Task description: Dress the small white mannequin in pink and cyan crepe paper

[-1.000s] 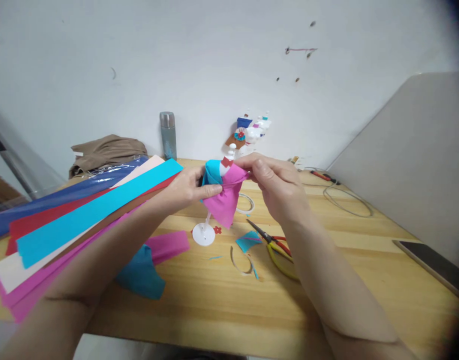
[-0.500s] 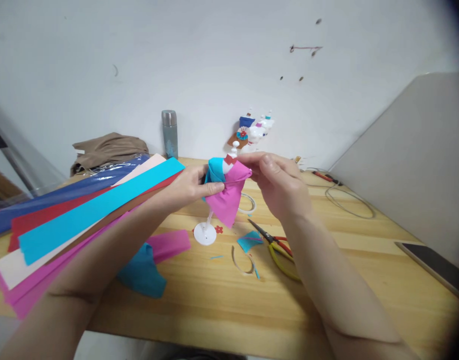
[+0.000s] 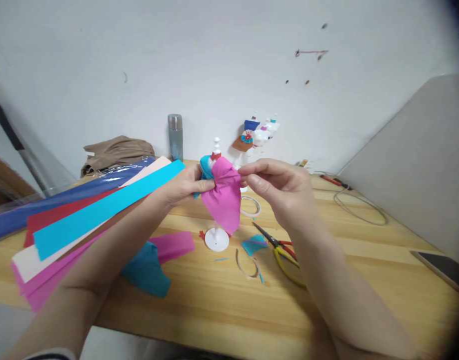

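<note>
My right hand (image 3: 284,192): half-curled, thumb and index at the gathered side edge of the thin, soft bright-pink sheet (image 3: 222,207); they touch it, can't tell if they grip. Best handled, I'd judge, with a light pinch, easing folds sideways so they lie even without stretching. My left hand (image 3: 186,185): grasping the white miniature dress form (image 3: 216,241) through its wrap, thumb over the front; firm there, I'd say, stops it twisting. The pink sheet drapes the form's front, turquoise sheet (image 3: 205,164) beside it, narrow red band (image 3: 216,156) at the neck. Form stands upright, round base on the pale wooden table (image 3: 222,310). Behind, white tape ring (image 3: 258,206); to the right, yellow-and-red-handled scissors (image 3: 266,233).
</note>
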A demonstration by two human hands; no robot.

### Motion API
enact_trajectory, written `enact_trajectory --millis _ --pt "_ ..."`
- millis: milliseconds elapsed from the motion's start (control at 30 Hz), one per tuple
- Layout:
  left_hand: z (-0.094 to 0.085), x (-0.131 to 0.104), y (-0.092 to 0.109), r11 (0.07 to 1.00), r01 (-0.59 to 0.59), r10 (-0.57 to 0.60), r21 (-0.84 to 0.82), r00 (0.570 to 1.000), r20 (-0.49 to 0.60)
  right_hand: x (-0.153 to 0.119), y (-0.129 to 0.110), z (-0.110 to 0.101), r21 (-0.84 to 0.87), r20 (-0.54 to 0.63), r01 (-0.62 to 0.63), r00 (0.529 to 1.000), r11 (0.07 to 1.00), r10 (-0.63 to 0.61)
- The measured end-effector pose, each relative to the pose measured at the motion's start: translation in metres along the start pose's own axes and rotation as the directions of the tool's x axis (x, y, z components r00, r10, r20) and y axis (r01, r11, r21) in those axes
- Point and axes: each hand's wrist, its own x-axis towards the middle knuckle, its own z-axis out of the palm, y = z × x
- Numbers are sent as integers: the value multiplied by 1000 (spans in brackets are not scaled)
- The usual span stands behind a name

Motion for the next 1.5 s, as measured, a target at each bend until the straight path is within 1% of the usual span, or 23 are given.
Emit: enact_trajectory --millis 100,233,400,533,633,700,833,867,900,1033,1167,1267,1300,1433,1500 --pt "0 1 -4 997 18 -19 -82 1000 -14 -1 -3 2 -143 -29 89 995 986 -94" --pt "2 1 -7 997 24 -24 -73 1000 0 -2 -5 5 -276 -84 226 962 934 -258" --pt "5 -2 -7 1000 24 -24 16 999 42 -2 -10 7 -351 -76 283 941 892 -329" --pt "7 -2 -7 997 46 -49 64 998 40 -3 -10 6 -408 -67 375 897 832 -437" --pt "7 -1 -8 997 52 -54 65 998 27 -2 -9 4 -445 -71 429 858 786 -508" --pt "7 0 -8 997 42 -44 66 999 33 -1 -8 1 -470 -34 482 827 739 -561" --pt "8 0 -9 996 11 -16 87 998 55 3 -10 -5 -484 104 616 746 622 -658" --pt "9 0 -9 996 0 -5 89 998 60 3 -10 -7 -481 129 632 737 608 -664" --pt "10 0 -9 995 -10 4 95 998 63 4 -11 -8 -480 146 637 736 603 -662" --pt "13 0 -7 987 -20 9 159 998 68 6 -14 -12 -519 174 603 768 605 -616" --pt "17 -1 -4 978 -28 12 209 997 76 7 -16 -14 -535 215 614 763 580 -610" --pt "20 -2 -2 970 -14 -1 243 998 60 6 -18 -14 -529 241 629 755 570 -610" --pt "20 -3 -1 968 -9 -4 251 999 54 6 -18 -15 -529 234 620 763 579 -602" --pt "21 -4 0 963 3 -13 268 999 34 5 -21 -15 -514 162 520 840 682 -518" --pt "21 -4 0 962 2 -11 274 999 31 5 -22 -17 -459 144 510 850 727 -506"
